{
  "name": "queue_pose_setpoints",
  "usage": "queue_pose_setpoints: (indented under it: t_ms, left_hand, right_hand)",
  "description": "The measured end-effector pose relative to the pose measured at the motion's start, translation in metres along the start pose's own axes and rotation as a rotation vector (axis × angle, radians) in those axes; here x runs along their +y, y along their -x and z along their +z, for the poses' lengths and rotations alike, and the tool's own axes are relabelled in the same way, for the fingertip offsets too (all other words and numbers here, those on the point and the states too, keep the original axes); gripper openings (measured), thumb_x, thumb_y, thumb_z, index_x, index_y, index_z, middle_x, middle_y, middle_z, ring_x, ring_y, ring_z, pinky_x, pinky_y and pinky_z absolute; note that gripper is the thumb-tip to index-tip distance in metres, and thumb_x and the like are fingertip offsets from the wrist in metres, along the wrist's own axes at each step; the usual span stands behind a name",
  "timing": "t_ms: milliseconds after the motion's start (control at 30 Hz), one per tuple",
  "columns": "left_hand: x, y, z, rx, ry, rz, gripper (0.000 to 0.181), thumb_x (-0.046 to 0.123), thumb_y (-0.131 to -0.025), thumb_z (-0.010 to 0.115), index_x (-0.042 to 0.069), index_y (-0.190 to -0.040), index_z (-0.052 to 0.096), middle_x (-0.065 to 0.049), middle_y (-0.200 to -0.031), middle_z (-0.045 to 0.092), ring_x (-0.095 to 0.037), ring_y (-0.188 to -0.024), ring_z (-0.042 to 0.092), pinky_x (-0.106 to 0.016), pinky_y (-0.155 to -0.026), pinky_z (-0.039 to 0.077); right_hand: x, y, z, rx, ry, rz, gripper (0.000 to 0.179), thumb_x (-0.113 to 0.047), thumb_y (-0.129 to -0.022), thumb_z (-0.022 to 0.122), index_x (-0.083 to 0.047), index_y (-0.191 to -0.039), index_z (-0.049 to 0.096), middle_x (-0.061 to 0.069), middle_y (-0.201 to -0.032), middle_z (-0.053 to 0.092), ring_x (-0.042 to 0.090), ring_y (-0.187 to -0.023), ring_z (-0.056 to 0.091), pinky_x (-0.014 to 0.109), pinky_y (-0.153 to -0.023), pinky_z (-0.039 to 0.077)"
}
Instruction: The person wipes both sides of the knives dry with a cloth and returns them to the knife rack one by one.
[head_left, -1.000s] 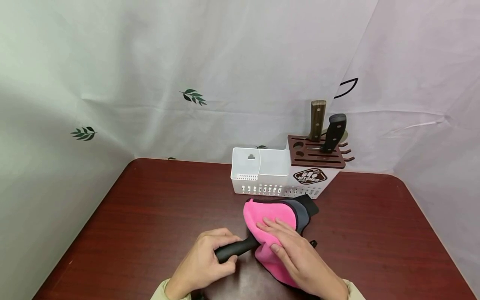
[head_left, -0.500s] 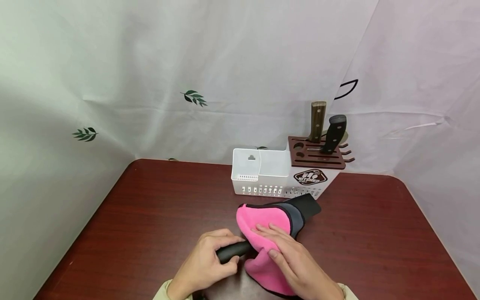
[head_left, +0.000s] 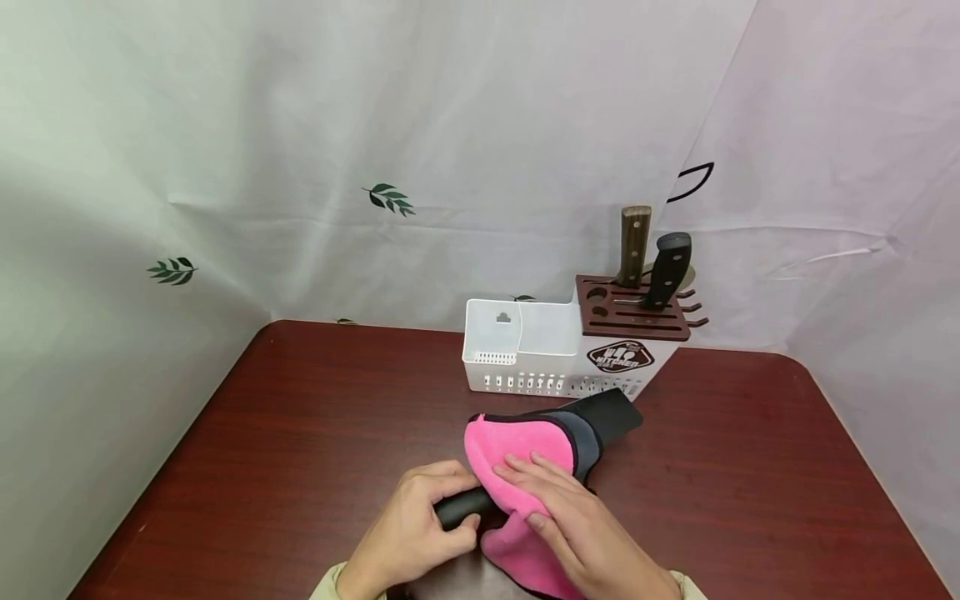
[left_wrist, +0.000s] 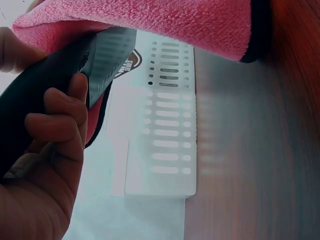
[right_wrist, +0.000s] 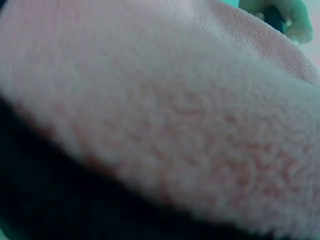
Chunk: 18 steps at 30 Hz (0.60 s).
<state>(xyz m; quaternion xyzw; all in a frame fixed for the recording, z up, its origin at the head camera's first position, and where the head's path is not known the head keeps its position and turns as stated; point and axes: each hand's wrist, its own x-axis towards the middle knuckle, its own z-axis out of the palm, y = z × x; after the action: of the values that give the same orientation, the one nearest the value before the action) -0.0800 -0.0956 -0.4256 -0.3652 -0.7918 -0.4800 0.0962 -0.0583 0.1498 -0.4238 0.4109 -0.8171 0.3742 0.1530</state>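
In the head view my left hand (head_left: 420,525) grips the black handle (head_left: 462,507) of a knife, its thumb and fingers curled round it. The knife's dark, broad blade (head_left: 611,414) points up and to the right; most of it is covered by a folded pink cloth (head_left: 517,446) with black edging and a grey underside. My right hand (head_left: 581,517) lies over the cloth, fingers along its top and thumb at the fold, holding it against the blade. In the left wrist view, part of the blade (left_wrist: 114,52) shows below the fluffy cloth. Cloth fills most of the right wrist view.
A white perforated kitchen rack (head_left: 525,367) stands at the back of the dark red table (head_left: 322,417). In its brown slotted top (head_left: 622,321) stand a brown-handled knife (head_left: 635,246) and a black-handled knife (head_left: 669,271). A pale curtain (head_left: 450,125) hangs behind.
The cloth and my right hand have slid left along the blade toward the handle, baring more of the blade's far end. My left hand has stayed nearly in place.
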Motion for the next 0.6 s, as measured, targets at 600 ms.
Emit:
queue_pose_setpoints:
  t_ms: [600]
  left_hand:
    - [0.0020, 0.0018, -0.0016, -0.009, 0.015, -0.045, 0.040, -0.002, -0.068, 0.073, 0.017, -0.103, 0.076, 0.016, -0.091, 0.067, 0.000, -0.076, 0.060, -0.015, -0.068, 0.048]
  right_hand:
    - [0.0087, 0.0047, -0.0092, 0.005, 0.130, 0.129, 0.050, -0.009, -0.100, 0.060, -0.016, -0.148, 0.050, 0.003, -0.149, 0.051, 0.026, -0.137, 0.047, 0.022, -0.117, 0.021]
